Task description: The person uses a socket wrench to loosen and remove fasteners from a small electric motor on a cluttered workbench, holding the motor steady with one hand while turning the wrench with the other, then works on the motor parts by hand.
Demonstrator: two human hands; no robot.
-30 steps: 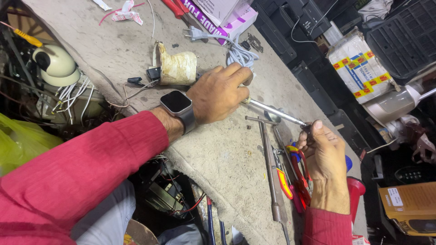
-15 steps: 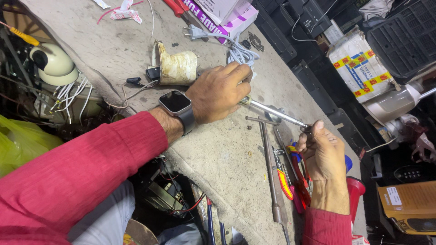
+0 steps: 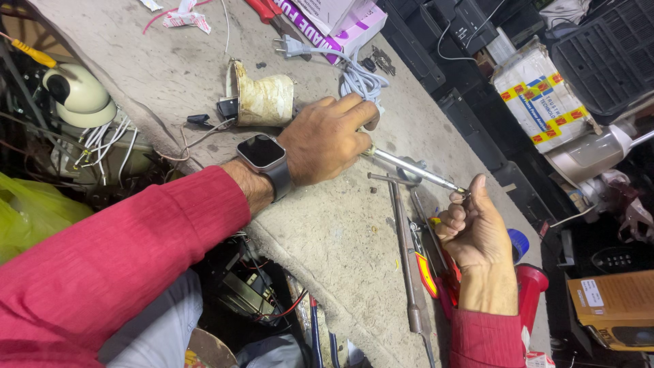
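My left hand [image 3: 327, 140], with a dark smartwatch [image 3: 262, 153] on its wrist, is closed around the handle of a soldering iron. The iron's metal shaft [image 3: 412, 170] slants down to the right across the grey concrete bench [image 3: 327, 238]. My right hand [image 3: 477, 232] is at the iron's tip, thumb up, its fingers pinched on something too small to make out. Both arms wear red sleeves.
A stained cream roll [image 3: 262, 101] and a grey-white cable with plug [image 3: 354, 75] lie behind my left hand. A long metal rod [image 3: 405, 259] and red-handled pliers [image 3: 436, 272] lie by my right. A white dome camera [image 3: 78, 95] sits left, cardboard boxes [image 3: 538, 88] right.
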